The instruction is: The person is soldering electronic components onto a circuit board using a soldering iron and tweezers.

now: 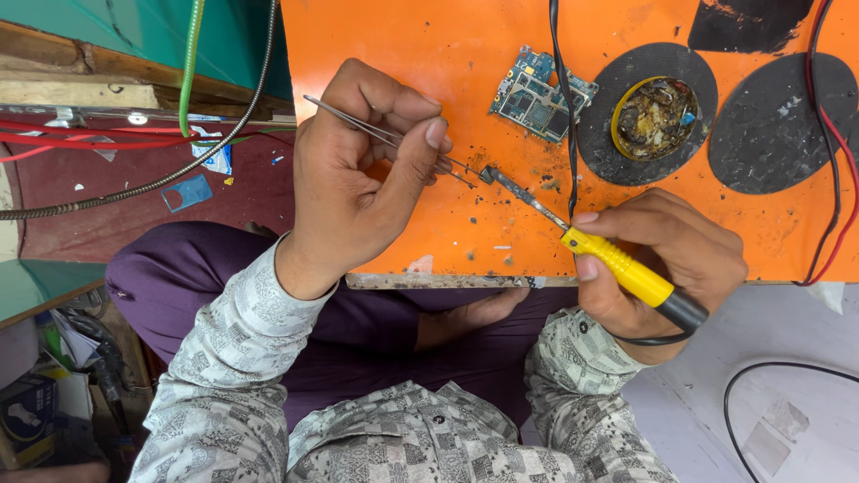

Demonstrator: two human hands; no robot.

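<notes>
One pair of tweezers (376, 131) is pinched shut in the closed fingers of the left hand (358, 179); one yellow-handled soldering iron (617, 266) is gripped by the right hand (667, 259). Both tips meet over the orange table (429, 54). One circuit board (537, 94) and three dark round pads are counted beyond. What sits between the tips is too small to be made out.

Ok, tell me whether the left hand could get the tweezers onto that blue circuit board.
Probably yes. The left hand holds the tweezers just left of the circuit board, with bare orange board between; only a black cable crosses it.
</notes>
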